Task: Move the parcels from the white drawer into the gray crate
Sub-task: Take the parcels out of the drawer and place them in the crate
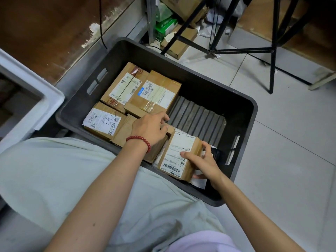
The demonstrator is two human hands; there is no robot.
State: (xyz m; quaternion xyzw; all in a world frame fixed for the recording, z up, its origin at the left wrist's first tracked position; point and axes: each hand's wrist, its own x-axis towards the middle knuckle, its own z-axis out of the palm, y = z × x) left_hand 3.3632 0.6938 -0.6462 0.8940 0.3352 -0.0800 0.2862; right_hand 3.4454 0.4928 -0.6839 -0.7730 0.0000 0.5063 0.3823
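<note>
The gray crate (241, 110) stands on the floor in front of me and holds several brown cardboard parcels with white labels. My right hand (201, 164) grips a small labelled parcel (179, 155) at the crate's near right side, thumb on the label and fingers round its far edge. My left hand (151, 127), with a red bead bracelet on the wrist, rests on a plain brown parcel (125, 131) in the middle. Two larger parcels (123, 86) (154, 93) lie at the back. Another one (102, 120) lies near left. The white drawer (36, 91) is at the left edge, its inside mostly hidden.
The crate's ribbed bottom (198, 119) is bare on the right. A black tripod (254, 50) stands on the tiled floor behind the crate, with boxes and a green carton (165, 26) at a shelf foot. My knee in light trousers (54, 179) covers the crate's near edge.
</note>
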